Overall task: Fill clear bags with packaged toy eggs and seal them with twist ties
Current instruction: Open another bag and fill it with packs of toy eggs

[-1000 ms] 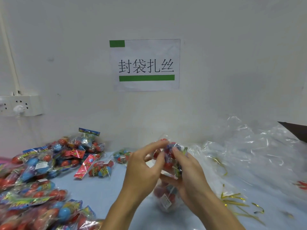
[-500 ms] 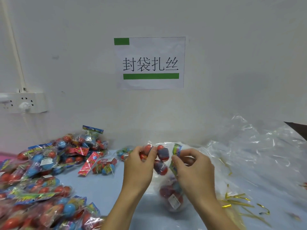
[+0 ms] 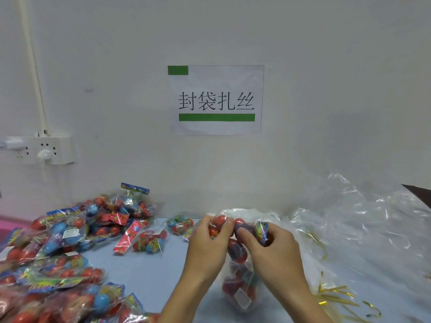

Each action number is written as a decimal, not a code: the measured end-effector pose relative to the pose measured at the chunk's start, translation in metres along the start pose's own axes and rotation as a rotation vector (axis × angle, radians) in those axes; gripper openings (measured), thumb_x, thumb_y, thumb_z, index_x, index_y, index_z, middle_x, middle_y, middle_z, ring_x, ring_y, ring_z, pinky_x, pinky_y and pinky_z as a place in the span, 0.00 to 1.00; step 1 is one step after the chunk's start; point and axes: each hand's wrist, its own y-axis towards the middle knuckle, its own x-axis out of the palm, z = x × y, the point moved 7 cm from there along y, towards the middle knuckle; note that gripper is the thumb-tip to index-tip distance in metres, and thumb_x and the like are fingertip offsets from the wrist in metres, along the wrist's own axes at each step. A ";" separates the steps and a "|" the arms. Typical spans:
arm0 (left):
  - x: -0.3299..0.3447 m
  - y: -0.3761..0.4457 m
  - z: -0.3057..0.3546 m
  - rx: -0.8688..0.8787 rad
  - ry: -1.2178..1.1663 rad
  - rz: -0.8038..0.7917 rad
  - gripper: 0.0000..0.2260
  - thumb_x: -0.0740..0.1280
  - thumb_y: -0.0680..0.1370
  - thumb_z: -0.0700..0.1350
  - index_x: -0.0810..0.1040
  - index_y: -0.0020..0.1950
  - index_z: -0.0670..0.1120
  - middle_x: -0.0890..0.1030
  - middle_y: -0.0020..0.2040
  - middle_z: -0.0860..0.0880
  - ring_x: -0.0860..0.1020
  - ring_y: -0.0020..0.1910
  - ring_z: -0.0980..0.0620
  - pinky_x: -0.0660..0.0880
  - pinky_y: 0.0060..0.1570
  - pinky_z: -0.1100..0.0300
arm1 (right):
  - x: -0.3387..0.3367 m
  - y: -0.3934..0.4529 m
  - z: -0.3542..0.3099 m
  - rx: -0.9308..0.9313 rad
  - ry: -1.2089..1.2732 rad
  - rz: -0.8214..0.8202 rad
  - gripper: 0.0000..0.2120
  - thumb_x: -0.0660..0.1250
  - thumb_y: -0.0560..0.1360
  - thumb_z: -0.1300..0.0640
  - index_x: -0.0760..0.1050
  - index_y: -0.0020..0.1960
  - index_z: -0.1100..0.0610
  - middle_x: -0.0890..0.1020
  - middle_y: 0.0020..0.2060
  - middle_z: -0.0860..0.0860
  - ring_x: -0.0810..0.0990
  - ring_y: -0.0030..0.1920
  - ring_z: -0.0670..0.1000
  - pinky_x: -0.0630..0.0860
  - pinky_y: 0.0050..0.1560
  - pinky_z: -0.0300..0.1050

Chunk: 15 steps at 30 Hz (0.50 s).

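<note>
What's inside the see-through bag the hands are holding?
Inside the clear bag are packaged toy eggs, mostly red, some blue. The left hand and right hand grip its top and cover some eggs, so I can't count them.

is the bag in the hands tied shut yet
Not yet: both hands, left hand and right hand, pinch the bag top; no tie on it.

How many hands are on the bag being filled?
2. The left hand pinches the top of the clear bag on its left side; the right hand grips the top on its right side.
</note>
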 end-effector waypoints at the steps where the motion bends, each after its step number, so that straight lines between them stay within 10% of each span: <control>1: -0.001 0.001 0.001 -0.017 -0.021 -0.003 0.10 0.65 0.80 0.54 0.78 0.48 0.48 0.83 0.41 0.49 0.81 0.36 0.59 0.73 0.33 0.66 | -0.001 0.001 0.001 0.009 -0.001 0.010 0.08 0.77 0.72 0.54 0.83 0.37 0.55 0.84 0.30 0.45 0.81 0.31 0.40 0.73 0.34 0.34; 9: -0.053 0.083 -0.012 0.070 0.821 0.064 0.16 0.58 0.82 0.55 0.70 0.66 0.48 0.71 0.66 0.44 0.68 0.65 0.45 0.68 0.67 0.46 | -0.002 0.003 0.007 0.020 -0.020 0.031 0.07 0.78 0.71 0.53 0.84 0.37 0.54 0.84 0.30 0.43 0.81 0.32 0.40 0.72 0.30 0.29; 15: -0.121 0.094 -0.111 -0.342 1.265 -0.139 0.31 0.59 0.79 0.62 0.56 0.79 0.53 0.50 0.81 0.43 0.52 0.78 0.36 0.59 0.74 0.42 | -0.001 0.002 0.007 0.009 0.002 0.016 0.07 0.77 0.71 0.53 0.84 0.37 0.54 0.85 0.31 0.44 0.82 0.33 0.41 0.73 0.32 0.30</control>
